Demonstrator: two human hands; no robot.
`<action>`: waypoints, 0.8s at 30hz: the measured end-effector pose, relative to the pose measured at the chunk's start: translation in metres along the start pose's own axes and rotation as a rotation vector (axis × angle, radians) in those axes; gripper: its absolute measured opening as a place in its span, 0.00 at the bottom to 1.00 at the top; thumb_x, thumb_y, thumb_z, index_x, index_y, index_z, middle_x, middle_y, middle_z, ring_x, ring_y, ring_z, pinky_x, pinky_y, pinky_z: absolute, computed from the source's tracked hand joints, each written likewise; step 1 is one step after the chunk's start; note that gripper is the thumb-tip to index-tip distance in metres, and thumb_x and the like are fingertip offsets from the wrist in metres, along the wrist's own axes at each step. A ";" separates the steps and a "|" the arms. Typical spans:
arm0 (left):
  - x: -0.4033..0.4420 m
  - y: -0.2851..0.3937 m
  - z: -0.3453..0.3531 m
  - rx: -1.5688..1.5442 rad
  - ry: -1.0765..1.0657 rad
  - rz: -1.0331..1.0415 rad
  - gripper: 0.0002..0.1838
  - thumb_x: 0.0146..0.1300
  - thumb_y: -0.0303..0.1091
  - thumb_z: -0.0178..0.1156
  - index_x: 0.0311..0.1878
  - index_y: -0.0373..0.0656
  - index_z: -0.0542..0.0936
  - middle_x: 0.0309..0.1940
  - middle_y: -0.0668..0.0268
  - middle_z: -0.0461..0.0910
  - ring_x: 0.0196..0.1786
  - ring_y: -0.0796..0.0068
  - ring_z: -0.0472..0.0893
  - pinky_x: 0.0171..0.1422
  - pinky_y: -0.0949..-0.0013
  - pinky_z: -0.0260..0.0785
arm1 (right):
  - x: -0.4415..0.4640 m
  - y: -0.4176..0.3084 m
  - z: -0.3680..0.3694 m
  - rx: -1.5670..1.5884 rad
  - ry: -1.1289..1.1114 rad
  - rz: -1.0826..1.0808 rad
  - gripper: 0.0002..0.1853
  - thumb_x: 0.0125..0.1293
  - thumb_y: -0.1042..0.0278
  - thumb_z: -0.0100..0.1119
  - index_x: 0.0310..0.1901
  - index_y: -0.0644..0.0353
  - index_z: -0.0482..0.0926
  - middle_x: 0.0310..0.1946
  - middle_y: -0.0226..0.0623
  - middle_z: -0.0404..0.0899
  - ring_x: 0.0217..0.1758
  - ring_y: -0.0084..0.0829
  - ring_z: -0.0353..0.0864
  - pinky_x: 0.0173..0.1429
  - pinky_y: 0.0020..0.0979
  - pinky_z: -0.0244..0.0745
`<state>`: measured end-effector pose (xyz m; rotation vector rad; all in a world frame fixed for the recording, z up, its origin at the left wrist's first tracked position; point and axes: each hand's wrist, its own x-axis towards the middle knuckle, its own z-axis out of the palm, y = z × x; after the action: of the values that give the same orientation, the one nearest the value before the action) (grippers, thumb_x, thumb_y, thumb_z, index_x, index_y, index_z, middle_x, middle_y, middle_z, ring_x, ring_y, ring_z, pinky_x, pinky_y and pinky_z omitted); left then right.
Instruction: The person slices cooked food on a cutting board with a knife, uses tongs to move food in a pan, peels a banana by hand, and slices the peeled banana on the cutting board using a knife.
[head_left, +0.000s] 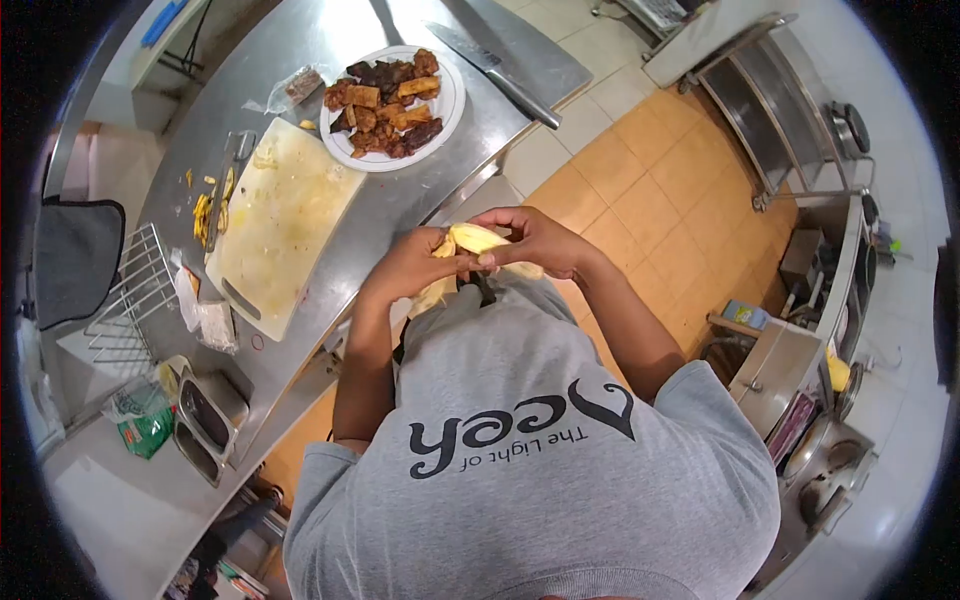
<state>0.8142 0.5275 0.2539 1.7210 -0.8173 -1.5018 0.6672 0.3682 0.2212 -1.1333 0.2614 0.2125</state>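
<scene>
In front of my chest, both hands are on a partly peeled banana [477,237]. Its pale yellow flesh shows between them, and strips of peel hang down on both sides. My left hand [422,262] has its fingers closed at the banana's left end, beside a hanging piece of peel [432,296]. From the other side, my right hand [530,240] grips the fruit, thumb and fingers around it. The palms hide part of the banana.
A steel table [300,200] holds a cutting board [285,230], a plate of browned food pieces [385,108], a large knife [490,70] and yellow-black peel scraps [204,215]. Metal containers [212,420] stand at lower left. A steel trolley [770,110] stands at upper right.
</scene>
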 end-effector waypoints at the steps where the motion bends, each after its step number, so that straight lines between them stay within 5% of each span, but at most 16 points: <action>1: 0.003 -0.004 -0.005 0.116 -0.018 0.054 0.13 0.60 0.37 0.65 0.40 0.36 0.82 0.29 0.67 0.83 0.31 0.82 0.78 0.39 0.75 0.69 | 0.003 -0.005 -0.008 -0.040 -0.031 0.026 0.25 0.55 0.68 0.70 0.55 0.64 0.76 0.46 0.34 0.80 0.47 0.22 0.77 0.53 0.24 0.72; 6: 0.008 0.004 -0.026 0.161 0.009 0.108 0.10 0.64 0.35 0.61 0.38 0.37 0.82 0.21 0.69 0.79 0.26 0.84 0.75 0.33 0.74 0.67 | 0.023 -0.027 -0.042 -0.323 -0.180 0.068 0.23 0.55 0.67 0.70 0.54 0.59 0.78 0.40 0.31 0.81 0.43 0.20 0.76 0.48 0.24 0.70; 12: 0.015 0.017 -0.019 0.039 0.350 0.160 0.11 0.63 0.35 0.63 0.45 0.40 0.80 0.22 0.70 0.78 0.25 0.85 0.73 0.31 0.75 0.67 | 0.050 -0.042 -0.065 -0.053 -0.418 0.241 0.18 0.67 0.64 0.59 0.53 0.66 0.76 0.39 0.31 0.80 0.40 0.19 0.79 0.47 0.23 0.73; 19: -0.002 0.004 -0.020 0.150 0.547 0.276 0.09 0.65 0.35 0.58 0.38 0.39 0.74 0.22 0.58 0.74 0.24 0.62 0.73 0.31 0.65 0.65 | 0.079 -0.057 -0.053 -0.169 -0.533 0.246 0.17 0.69 0.62 0.57 0.51 0.66 0.76 0.39 0.30 0.80 0.39 0.18 0.79 0.45 0.22 0.75; 22: -0.019 -0.003 -0.031 0.191 0.629 0.339 0.08 0.69 0.35 0.53 0.43 0.39 0.73 0.25 0.63 0.77 0.29 0.74 0.78 0.34 0.70 0.68 | 0.097 -0.070 -0.030 -0.227 -0.577 0.227 0.16 0.69 0.63 0.56 0.51 0.67 0.76 0.40 0.30 0.80 0.39 0.17 0.79 0.45 0.21 0.74; 24: -0.028 -0.016 -0.041 0.183 0.712 0.395 0.08 0.70 0.34 0.50 0.43 0.38 0.72 0.26 0.62 0.77 0.29 0.73 0.78 0.35 0.70 0.69 | 0.110 -0.077 -0.012 -0.229 -0.623 0.204 0.16 0.69 0.64 0.56 0.52 0.67 0.75 0.41 0.30 0.80 0.40 0.16 0.79 0.45 0.21 0.74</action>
<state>0.8516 0.5634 0.2594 1.8985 -0.8447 -0.5005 0.7933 0.3294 0.2484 -1.2083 -0.2086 0.7744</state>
